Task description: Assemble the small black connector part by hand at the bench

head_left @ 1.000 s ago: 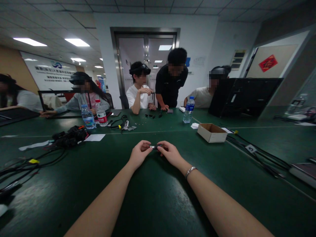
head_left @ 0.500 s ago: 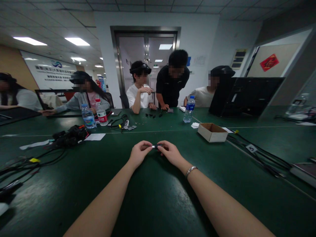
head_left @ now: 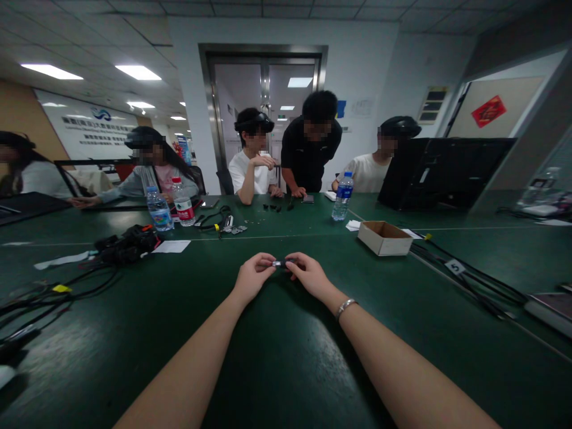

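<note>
My left hand [head_left: 252, 276] and my right hand [head_left: 308, 275] meet over the middle of the green table [head_left: 286, 357]. Between their fingertips they pinch a small dark part with a silvery end [head_left: 281, 263]. The left fingers grip the silvery end, the right fingers the dark end. Both hands rest low on the tabletop. A bracelet [head_left: 344, 307] sits on my right wrist. What the small part is I cannot make out.
An open cardboard box [head_left: 384, 237] stands to the right, with cables [head_left: 465, 280] beyond it. A black bundle of gear [head_left: 127, 245] and wires lie at the left, beside three water bottles [head_left: 158, 210]. Several people sit or lean at the far edge. A dark monitor [head_left: 442, 173] stands at right.
Both hands stay pinched on the small part; the fingers have shifted only slightly. The view has dipped a little.
</note>
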### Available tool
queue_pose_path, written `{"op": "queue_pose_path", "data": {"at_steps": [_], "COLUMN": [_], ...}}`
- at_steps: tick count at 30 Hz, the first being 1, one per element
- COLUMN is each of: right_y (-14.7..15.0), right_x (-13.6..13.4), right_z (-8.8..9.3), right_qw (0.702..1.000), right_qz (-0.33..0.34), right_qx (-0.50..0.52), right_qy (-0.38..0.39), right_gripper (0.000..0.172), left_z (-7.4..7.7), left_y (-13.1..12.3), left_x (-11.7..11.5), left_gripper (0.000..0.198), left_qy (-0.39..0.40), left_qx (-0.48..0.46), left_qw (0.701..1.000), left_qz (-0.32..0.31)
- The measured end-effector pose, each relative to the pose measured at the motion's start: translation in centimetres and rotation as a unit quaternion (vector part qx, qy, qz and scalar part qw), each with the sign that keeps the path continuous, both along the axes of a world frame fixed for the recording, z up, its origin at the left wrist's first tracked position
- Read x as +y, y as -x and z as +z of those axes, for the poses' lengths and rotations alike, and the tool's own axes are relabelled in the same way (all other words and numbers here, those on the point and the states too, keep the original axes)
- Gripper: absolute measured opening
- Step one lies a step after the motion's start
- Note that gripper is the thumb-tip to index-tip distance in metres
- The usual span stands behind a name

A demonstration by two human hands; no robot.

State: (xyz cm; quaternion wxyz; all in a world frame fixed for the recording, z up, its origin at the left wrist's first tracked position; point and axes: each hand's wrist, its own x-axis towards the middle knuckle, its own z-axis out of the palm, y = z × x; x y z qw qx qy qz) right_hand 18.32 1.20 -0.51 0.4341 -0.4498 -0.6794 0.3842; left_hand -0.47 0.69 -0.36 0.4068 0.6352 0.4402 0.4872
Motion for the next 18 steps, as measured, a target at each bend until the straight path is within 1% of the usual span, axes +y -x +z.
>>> {"op": "queue_pose_path", "data": {"at_steps": [4,12,16,18], "right_y": [0.10,-0.07,-0.11,-0.14], "right_x": [-0.10,0.12,0.17,0.16], "right_z": [0.19,-0.16,-0.23,-0.21], "right_qw": [1.000,1.000,1.000,1.000], "right_qz": [-0.002,0.005,0.003,0.006], "right_qx": [0.006,0.004,0.003,0.003], "right_qy": [0.007,0.003,0.006,0.002], "right_gripper": [0.020,0.022,0.023,0.024], "left_z": [-0.18,0.48,0.73,0.72], "left_y": [-0.08,-0.10,-0.11,-0.11], "left_x": [0.11,-0.45,-0.65,-0.63], "left_gripper": [0.023,0.021,0.024,0.026], "left_qy": [-0.009,-0.016,-0.004,0.004], "left_qx": [-0.005,-0.001,0.004,0.006], "left_qw": [1.000,1.000,1.000,1.000], "left_qz": [0.000,-0.005,-0.021,-0.017]}}
